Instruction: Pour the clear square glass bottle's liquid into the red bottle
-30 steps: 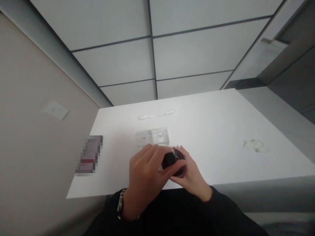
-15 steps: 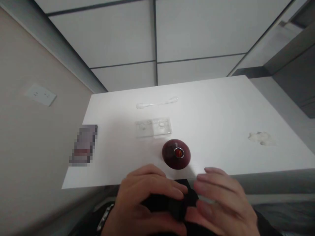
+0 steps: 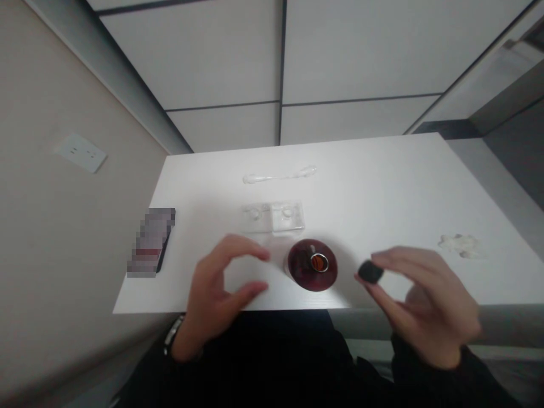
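Glossy dark-red round bottle [image 3: 304,277], uncapped, on white tabletop [image 3: 382,198] btwn hands; orange shows in its silvery-rimmed mouth [image 3: 319,262], fill lvl unclear. R hand [image 3: 427,297] pinches small black rounded cap [image 3: 370,272], underside hidden. L hand [image 3: 215,294] wide in a C, just beside bottle. Behind: clear plastic two-part case [image 3: 276,224] w/ round shapes [image 3: 287,212], contents hard to make out; then thin clear stick [image 3: 253,178] w/ bulbous ends. Far L: pixelated purplish slab [image 3: 153,238]. Far R: crumpled whitish scrap [image 3: 461,245].

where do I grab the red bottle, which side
Take the red bottle by its wide, round body, probably from the left: it stands upright, mouth up; the open left hand faces that side, the right hand holds a black cap.
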A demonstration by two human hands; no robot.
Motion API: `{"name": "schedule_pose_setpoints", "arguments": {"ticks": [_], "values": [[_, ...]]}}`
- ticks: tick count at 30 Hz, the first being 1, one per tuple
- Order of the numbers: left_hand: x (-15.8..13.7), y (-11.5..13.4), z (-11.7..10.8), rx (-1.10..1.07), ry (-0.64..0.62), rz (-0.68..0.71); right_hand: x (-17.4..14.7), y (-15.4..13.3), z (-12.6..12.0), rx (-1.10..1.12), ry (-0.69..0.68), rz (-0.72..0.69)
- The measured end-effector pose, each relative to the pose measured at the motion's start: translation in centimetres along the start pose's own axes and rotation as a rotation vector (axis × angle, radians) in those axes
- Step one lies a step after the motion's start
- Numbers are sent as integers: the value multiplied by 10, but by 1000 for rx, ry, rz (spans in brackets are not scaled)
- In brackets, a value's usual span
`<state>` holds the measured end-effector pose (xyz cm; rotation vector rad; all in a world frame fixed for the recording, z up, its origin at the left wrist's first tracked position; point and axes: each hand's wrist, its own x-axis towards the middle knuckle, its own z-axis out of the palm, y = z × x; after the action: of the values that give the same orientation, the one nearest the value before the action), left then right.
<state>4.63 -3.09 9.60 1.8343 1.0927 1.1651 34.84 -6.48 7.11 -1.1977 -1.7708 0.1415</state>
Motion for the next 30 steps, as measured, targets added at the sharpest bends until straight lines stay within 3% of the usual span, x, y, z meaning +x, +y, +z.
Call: {"name": "schedule_pose_setpoints", "arguments": {"ticks": [1,3,6,9,17,24,30], "values": [[8,-15,-9,138,73,-17,4,20,6,-57,-28,21],[23,-48,-23,310,81,-30,10,61,20,-89,-102,79],[38,-91,-31,372,-52,-30,14,109,34,-119,-211,159],[37,-115,-27,331,-184,-71,15,134,40,-171,-238,209],[32,-119,-15,264,-263,-196,13,142,40,-165,-202,281],[35,-116,-16,412,-225,-174,12,138,41,-151,-186,266],[36,-115,-16,452,-223,-165,17,127,38,-139,-7,268]]}}
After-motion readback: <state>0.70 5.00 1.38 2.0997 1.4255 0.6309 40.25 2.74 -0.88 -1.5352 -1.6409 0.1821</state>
